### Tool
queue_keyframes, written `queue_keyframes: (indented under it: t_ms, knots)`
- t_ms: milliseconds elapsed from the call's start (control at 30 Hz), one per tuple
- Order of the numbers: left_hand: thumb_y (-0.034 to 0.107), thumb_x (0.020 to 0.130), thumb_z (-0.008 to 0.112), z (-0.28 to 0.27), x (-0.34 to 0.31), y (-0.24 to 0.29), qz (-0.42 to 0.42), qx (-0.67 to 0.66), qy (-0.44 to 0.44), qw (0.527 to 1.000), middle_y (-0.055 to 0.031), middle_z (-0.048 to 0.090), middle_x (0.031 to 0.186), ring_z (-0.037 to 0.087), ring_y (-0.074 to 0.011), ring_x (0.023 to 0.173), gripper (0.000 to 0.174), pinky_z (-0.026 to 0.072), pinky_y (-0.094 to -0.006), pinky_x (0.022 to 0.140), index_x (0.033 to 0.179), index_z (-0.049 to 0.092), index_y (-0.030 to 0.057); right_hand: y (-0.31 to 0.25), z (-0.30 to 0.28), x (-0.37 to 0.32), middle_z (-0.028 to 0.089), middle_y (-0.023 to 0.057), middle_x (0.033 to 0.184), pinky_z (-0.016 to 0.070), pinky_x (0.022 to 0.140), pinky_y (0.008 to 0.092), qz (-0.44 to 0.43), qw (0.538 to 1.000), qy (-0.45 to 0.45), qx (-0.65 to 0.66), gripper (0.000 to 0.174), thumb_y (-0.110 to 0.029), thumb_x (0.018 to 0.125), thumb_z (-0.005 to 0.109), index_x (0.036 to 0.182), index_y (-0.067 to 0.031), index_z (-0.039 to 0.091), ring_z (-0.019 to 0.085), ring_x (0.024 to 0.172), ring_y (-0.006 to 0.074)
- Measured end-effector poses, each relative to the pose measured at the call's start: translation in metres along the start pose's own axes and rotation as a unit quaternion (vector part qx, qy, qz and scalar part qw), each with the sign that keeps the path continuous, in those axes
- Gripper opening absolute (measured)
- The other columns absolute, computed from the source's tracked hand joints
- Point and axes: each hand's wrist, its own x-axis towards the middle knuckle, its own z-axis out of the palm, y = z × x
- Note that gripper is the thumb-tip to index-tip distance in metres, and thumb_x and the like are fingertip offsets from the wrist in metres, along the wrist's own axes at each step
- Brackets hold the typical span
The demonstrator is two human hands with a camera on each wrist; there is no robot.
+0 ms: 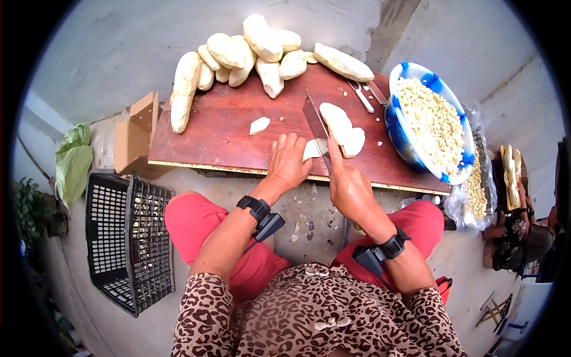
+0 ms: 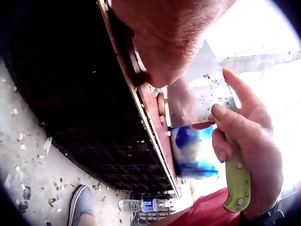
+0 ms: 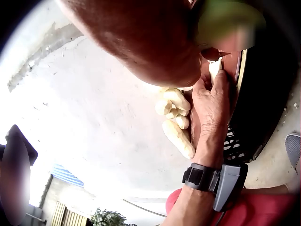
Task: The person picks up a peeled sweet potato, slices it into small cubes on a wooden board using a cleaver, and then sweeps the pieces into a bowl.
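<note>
Lying near worktop (image 1: 226,134) front edge: peeled root piece (image 1: 311,150), gripped by left hand (image 1: 288,162). Knife (image 1: 314,116) blade at its right end; right hand (image 1: 352,189) closed round green handle (image 2: 238,172), 1 finger against blade. White chunks (image 1: 336,124) just right of blade. Blue-white bowl (image 1: 397,126) of diced bits farther right, peeled roots (image 1: 262,38) along back.

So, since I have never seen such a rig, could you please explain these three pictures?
No robot here: these are a person's bare hands. One picture looks down from a camera on the head; the others come from a camera on each wrist.

The left hand holds a peeled piece on the red tabletop, and the right hand grips a green-handled cleaver against it. Peeled roots, possibly cassava, lie along the far side; cut chunks sit beside the blade, and a blue-and-white basin holds diced pieces.
</note>
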Motion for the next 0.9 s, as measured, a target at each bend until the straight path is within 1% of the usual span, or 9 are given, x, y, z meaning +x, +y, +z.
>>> queue_keyframes:
  t_ms: [133,233,333,433,533,633,733,833,900]
  knots:
    - [0.02,0.07,0.074,0.0,0.0,0.0,0.001,0.003,-0.002,1.0,-0.0112,0.053,0.099,0.048,-0.0311,0.098,0.036,0.0397,-0.043,0.083,0.1,0.06,0.0052,-0.005,-0.003,-0.004,0.066,0.0217,0.081,0.0518,0.061,0.0503,-0.003,0.999,-0.051,-0.009,0.086,0.004,0.075,0.056,0.152,-0.0036,0.018,0.065,0.07,0.0412]
    - [0.02,0.07,0.074,0.0,0.001,0.001,-0.001,-0.004,-0.006,1.0,-0.0112,0.053,0.099,0.048,-0.0311,0.098,0.037,0.0394,-0.0431,0.084,0.1,0.06,0.0047,-0.008,-0.001,-0.005,0.065,0.0226,0.079,0.0525,0.059,0.0486,-0.017,0.998,-0.038,-0.038,0.088,0.003,0.073,0.058,0.152,-0.0027,0.018,0.066,0.069,0.04]
    - [0.021,0.07,0.074,0.0,0.002,0.001,-0.008,-0.002,-0.01,1.0,-0.0112,0.053,0.099,0.048,-0.031,0.099,0.037,0.0391,-0.0432,0.083,0.101,0.06,0.0048,-0.015,-0.001,-0.002,0.066,0.0226,0.082,0.0514,0.061,0.0492,-0.015,0.995,-0.065,-0.079,0.081,0.002,0.079,0.053,0.153,-0.0031,0.018,0.065,0.069,0.0403]
    - [0.022,0.07,0.074,0.001,0.0,0.0,-0.016,-0.006,-0.016,1.0,-0.0113,0.053,0.099,0.048,-0.0309,0.099,0.038,0.039,-0.0433,0.083,0.101,0.06,0.0051,-0.014,0.012,0.003,0.065,0.0213,0.081,0.0514,0.061,0.0488,-0.012,0.996,-0.049,-0.079,0.086,0.003,0.075,0.054,0.153,-0.0031,0.018,0.065,0.068,0.0401]
    - [0.022,0.071,0.074,0.0,0.003,0.002,-0.016,0.001,-0.019,1.0,-0.0115,0.053,0.099,0.048,-0.0311,0.099,0.038,0.0391,-0.0431,0.083,0.102,0.06,0.0055,-0.005,0.02,0.013,0.065,0.025,0.081,0.051,0.063,0.05,-0.012,0.997,-0.048,-0.058,0.085,0.003,0.077,0.054,0.153,-0.002,0.016,0.064,0.069,0.0426]
    - [0.022,0.072,0.074,-0.001,0.0,0.001,-0.013,0.01,-0.02,1.0,-0.012,0.052,0.1,0.048,-0.0315,0.099,0.038,0.0395,-0.0431,0.084,0.103,0.06,0.0053,0.002,0.024,0.016,0.066,0.0238,0.074,0.0522,0.06,0.0512,0.006,0.999,-0.031,-0.031,0.086,-0.003,0.078,0.058,0.152,-0.0019,0.015,0.066,0.068,0.0414]
    - [0.022,0.073,0.074,0.001,-0.002,-0.001,0.0,-0.003,-0.016,1.0,-0.0126,0.052,0.102,0.048,-0.0323,0.1,0.04,0.0399,-0.0439,0.086,0.105,0.059,0.0048,0.002,0.016,0.016,0.066,0.0251,0.074,0.0507,0.061,0.0539,0.055,0.998,-0.036,0.019,0.082,-0.003,0.082,0.056,0.152,-0.0029,0.014,0.065,0.069,0.0439]
    - [0.02,0.074,0.075,-0.003,-0.001,-0.005,0.005,-0.039,-0.015,0.999,-0.0135,0.052,0.103,0.048,-0.0336,0.101,0.042,0.0401,-0.0453,0.087,0.108,0.057,0.004,0.001,0.009,0.012,0.065,0.0254,0.074,0.0501,0.062,0.0543,0.04,0.998,-0.011,0.036,0.078,-0.003,0.084,0.054,0.152,-0.003,0.015,0.065,0.069,0.0444]
    - [0.018,0.074,0.074,-0.006,-0.003,-0.007,-0.005,-0.065,-0.013,0.998,-0.0142,0.052,0.105,0.048,-0.0343,0.102,0.043,0.0404,-0.0455,0.088,0.111,0.056,0.0032,-0.006,-0.002,0.008,0.065,0.0254,0.075,0.0503,0.061,0.0536,0.045,0.998,-0.029,0.023,0.078,-0.002,0.084,0.053,0.152,-0.0029,0.015,0.065,0.069,0.044]
